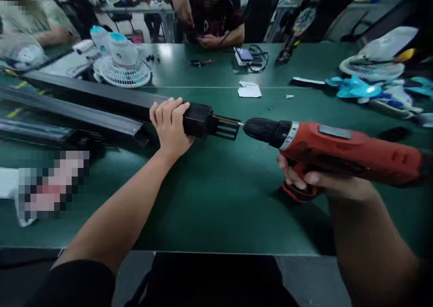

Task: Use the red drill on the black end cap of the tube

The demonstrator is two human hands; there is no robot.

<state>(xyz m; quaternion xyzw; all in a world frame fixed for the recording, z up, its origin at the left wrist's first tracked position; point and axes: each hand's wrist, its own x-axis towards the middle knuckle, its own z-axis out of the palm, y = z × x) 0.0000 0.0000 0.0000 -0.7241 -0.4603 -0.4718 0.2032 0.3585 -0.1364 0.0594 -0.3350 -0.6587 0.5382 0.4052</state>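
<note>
My left hand (172, 128) is wrapped over the right end of a long black metal profile (135, 100), close to a black end piece (198, 119). A slotted bracket (225, 127) sticks out of that end to the right. My right hand (304, 178) grips the handle of a red power drill (358, 151) with a black chuck (264, 130). The drill points left, and its thin bit reaches the bracket's right end; whether they touch is hard to tell.
More metal profiles (74, 113) lie at the left. Beyond them stand white fan parts (123, 65). Blue fan blades (358, 88) and a white grille (372, 67) lie at the right. White paper (249, 89) rests on the green table (216, 207). A person (216, 18) sits opposite.
</note>
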